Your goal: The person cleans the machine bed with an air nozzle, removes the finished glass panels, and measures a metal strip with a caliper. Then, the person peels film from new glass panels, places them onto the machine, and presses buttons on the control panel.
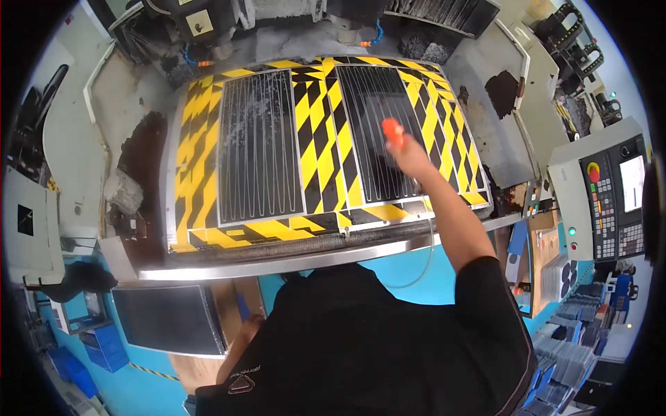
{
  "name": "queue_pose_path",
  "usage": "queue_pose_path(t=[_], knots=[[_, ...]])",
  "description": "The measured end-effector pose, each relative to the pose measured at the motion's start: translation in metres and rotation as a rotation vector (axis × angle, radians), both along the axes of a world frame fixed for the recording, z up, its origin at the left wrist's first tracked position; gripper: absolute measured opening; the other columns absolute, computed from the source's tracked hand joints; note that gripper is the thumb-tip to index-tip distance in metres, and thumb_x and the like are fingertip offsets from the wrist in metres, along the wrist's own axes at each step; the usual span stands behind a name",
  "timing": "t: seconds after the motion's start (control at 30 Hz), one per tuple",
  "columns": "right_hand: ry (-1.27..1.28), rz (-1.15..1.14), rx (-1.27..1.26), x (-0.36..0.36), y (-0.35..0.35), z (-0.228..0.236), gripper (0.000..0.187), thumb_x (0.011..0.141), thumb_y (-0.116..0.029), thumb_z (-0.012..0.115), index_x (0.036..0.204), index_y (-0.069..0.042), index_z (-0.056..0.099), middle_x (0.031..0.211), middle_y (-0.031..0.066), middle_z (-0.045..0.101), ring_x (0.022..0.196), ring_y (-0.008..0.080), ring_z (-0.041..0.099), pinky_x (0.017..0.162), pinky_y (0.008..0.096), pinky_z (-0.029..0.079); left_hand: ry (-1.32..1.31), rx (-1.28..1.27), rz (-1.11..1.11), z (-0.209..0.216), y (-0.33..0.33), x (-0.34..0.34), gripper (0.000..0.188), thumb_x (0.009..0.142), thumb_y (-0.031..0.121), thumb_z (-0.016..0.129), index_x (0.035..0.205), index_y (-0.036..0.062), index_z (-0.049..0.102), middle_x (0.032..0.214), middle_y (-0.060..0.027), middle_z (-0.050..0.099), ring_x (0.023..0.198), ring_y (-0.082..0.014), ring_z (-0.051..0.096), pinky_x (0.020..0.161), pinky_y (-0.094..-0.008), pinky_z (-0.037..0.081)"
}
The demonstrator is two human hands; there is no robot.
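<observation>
My right hand (409, 154) is closed around an orange-red air gun (393, 127), held over the right-hand dark grooved panel (357, 104). A thin pale hose (433, 239) hangs below that hand, over the front edge of the machine bed. To the left lies a second dark grooved panel (243, 163), with whitish wet-looking marks on its upper part. Yellow-and-black striped tape (316, 152) surrounds both panels. My left hand (254, 328) is low at my left side, near a wooden surface and a dark flat panel (166, 319); its fingers are mostly hidden.
A metal rail (291, 265) runs along the machine's front. Two spindle heads (345, 31) hang at the back, with blue coolant nozzles (378, 31). A control panel (607, 197) with buttons and a screen stands at right. Stacked grey plates (569, 347) and blue bins (104, 347) flank me.
</observation>
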State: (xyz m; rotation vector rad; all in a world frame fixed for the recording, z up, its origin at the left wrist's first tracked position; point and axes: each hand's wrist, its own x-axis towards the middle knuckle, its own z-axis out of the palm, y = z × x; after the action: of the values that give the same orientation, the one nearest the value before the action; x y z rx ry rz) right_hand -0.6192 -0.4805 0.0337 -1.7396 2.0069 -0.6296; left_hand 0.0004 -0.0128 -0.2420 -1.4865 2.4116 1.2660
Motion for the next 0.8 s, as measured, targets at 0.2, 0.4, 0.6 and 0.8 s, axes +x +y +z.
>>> queue_pose_path(t=[0.2, 0.4, 0.6, 0.8], knots=[[0.057, 0.030, 0.036, 0.061, -0.081, 0.003, 0.048, 0.089, -0.037, 0.060, 0.115, 0.003, 0.055, 0.107, 0.0305, 0.064, 0.105, 0.0462, 0.061, 0.091, 0.0502, 0.048, -0.035, 0.173, 0.360, 0.020, -0.008, -0.022, 0.036, 0.093, 0.026, 0.049, 0.117, 0.0037, 0.064, 0.116, -0.0200, 0.065, 0.112, -0.0370, 0.060, 0.096, -0.0404, 0.050], [0.139, -0.151, 0.014, 0.021, -0.130, 0.016, 0.045, 0.092, -0.035, 0.052, 0.114, 0.004, 0.052, 0.107, 0.0314, 0.064, 0.103, 0.0467, 0.062, 0.090, 0.0521, 0.049, 0.147, 0.627, 0.880, 0.037, -0.013, -0.047, 0.036, 0.093, 0.029, 0.052, 0.117, 0.0047, 0.064, 0.118, -0.0227, 0.063, 0.113, -0.0372, 0.060, 0.096, -0.0428, 0.048], [0.281, -0.201, 0.045, -0.049, -0.027, 0.012, 0.043, 0.092, -0.036, 0.054, 0.112, 0.002, 0.053, 0.098, 0.0304, 0.066, 0.094, 0.0472, 0.064, 0.083, 0.0527, 0.050, 0.030, 0.272, 0.351, 0.015, 0.005, -0.043, 0.037, 0.092, 0.028, 0.054, 0.118, 0.0031, 0.063, 0.117, -0.0205, 0.064, 0.112, -0.0344, 0.060, 0.094, -0.0404, 0.049], [0.273, -0.199, 0.137, -0.061, 0.155, 0.045, 0.041, 0.092, -0.035, 0.061, 0.115, -0.003, 0.050, 0.092, 0.0275, 0.066, 0.087, 0.0469, 0.064, 0.075, 0.0520, 0.050, -0.054, -0.063, -0.188, -0.013, -0.079, 0.007, 0.035, 0.093, 0.026, 0.056, 0.119, 0.0025, 0.061, 0.116, -0.0166, 0.064, 0.109, -0.0294, 0.061, 0.090, -0.0365, 0.051]])
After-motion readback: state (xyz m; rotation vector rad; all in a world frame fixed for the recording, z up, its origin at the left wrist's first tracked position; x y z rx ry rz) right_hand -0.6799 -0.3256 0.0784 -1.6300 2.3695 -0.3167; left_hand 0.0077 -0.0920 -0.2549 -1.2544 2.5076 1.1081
